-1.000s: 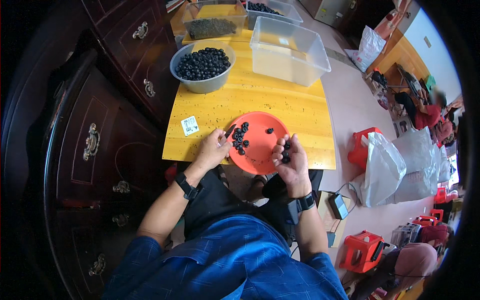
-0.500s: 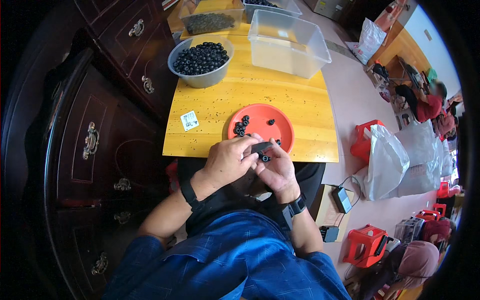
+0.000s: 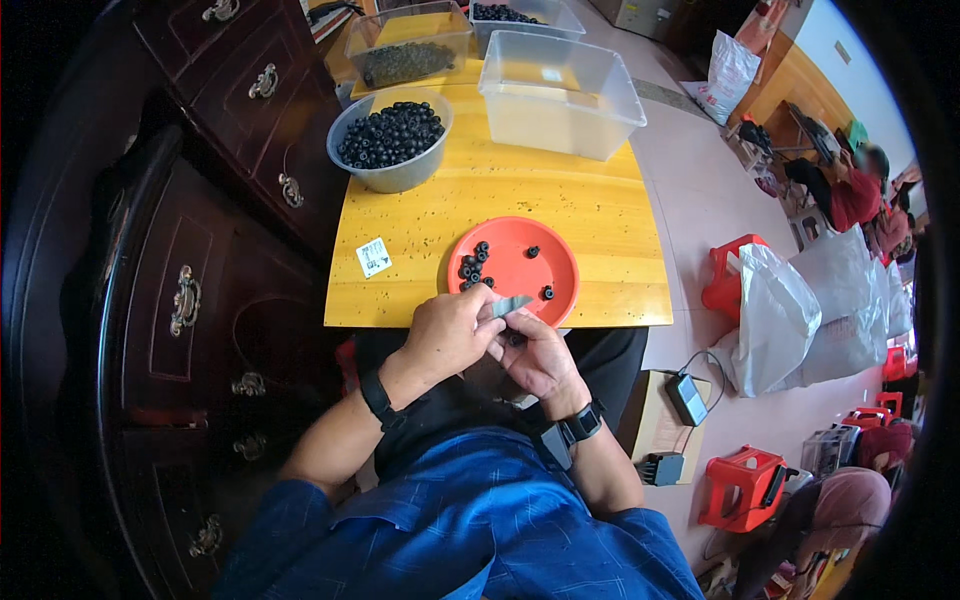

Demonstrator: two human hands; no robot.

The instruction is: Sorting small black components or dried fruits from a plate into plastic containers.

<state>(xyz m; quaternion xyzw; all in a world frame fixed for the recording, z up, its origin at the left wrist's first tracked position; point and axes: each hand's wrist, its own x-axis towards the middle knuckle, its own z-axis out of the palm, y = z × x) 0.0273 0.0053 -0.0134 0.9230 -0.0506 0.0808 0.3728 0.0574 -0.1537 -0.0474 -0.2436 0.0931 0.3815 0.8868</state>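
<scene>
My left hand (image 3: pixel 443 330) is closed on a small grey blade (image 3: pixel 511 305), whose pointed tip sticks out to the right over the near rim of the orange plate (image 3: pixel 512 235). Right beside it, my right hand (image 3: pixel 545 358) has its fingers curled around small black ring-shaped parts (image 3: pixel 515 339); my fingers hide some of them. The two hands meet at the fingertips just off the table's near edge. More black ring parts (image 3: pixel 474 267) lie clustered on the plate's left side, with two single ones towards its right.
On the yellow table (image 3: pixel 610 250) stand a round tub (image 3: pixel 385 178) heaped with black parts and a clear bin (image 3: pixel 560 120). Behind are two more bins holding parts. A printed white label (image 3: pixel 374 257) lies left. Dark drawers (image 3: pixel 230 300) border the left; red stools, sacks and people are at right.
The blade has turned and now shows a lighter grey face. My right fingers have closed further over the black parts, which show less. The whole view has shifted slightly.
</scene>
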